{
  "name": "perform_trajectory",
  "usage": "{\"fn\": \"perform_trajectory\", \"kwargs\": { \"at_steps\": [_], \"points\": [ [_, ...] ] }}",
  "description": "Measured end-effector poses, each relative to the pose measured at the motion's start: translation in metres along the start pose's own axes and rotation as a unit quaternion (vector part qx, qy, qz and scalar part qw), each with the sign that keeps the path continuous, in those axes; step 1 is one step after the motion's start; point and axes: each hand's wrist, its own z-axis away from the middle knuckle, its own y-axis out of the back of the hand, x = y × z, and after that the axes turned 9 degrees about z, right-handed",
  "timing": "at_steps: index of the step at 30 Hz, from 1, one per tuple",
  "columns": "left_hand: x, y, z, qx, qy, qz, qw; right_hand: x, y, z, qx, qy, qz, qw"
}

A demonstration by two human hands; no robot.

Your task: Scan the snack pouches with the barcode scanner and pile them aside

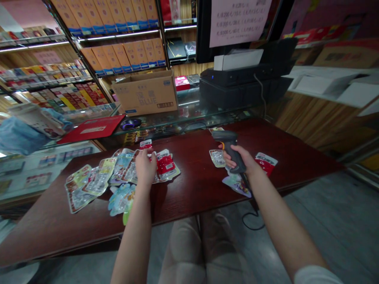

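Observation:
My right hand (241,161) grips the handle of a dark barcode scanner (226,139) above the dark red table (195,185), its cable running down past the edge. A few small packets (217,157) lie around that hand, with a red one (266,161) to its right. My left hand (145,167) rests with bent fingers on a spread of several snack packets (97,179), touching red packets (164,163) at the pile's right end. Whether it grips one is hidden.
A glass counter (183,112) stands behind the table with a cardboard box (146,92), a red pad (91,129), a computer mouse (130,124) and a black printer (237,79). Shelves of boxed goods (118,51) fill the back wall. My knees (195,248) sit below the table edge.

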Motion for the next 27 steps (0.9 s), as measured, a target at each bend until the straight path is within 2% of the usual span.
{"fn": "perform_trajectory", "kwargs": {
  "at_steps": [4, 8, 12, 15, 21, 27],
  "points": [
    [0.033, -0.023, 0.006, -0.067, -0.035, 0.078, 0.994, -0.003, 0.004, 0.001, 0.022, 0.018, -0.007, 1.000],
    [0.075, -0.061, 0.012, -0.149, -0.059, 0.124, 0.979, -0.009, 0.012, 0.004, 0.057, 0.035, -0.012, 0.998],
    [0.113, -0.108, 0.009, -0.234, -0.019, 0.132, 0.963, -0.014, 0.021, 0.007, 0.085, 0.045, -0.018, 0.995],
    [0.133, -0.143, 0.000, -0.288, 0.027, 0.117, 0.950, -0.015, 0.025, 0.010, 0.096, 0.059, -0.021, 0.993],
    [0.147, -0.198, -0.017, -0.332, 0.083, 0.066, 0.937, -0.017, 0.029, 0.015, 0.114, 0.076, -0.018, 0.990],
    [0.151, -0.222, -0.022, -0.341, 0.103, 0.034, 0.934, -0.019, 0.050, 0.029, 0.132, 0.058, -0.015, 0.989]
  ]
}}
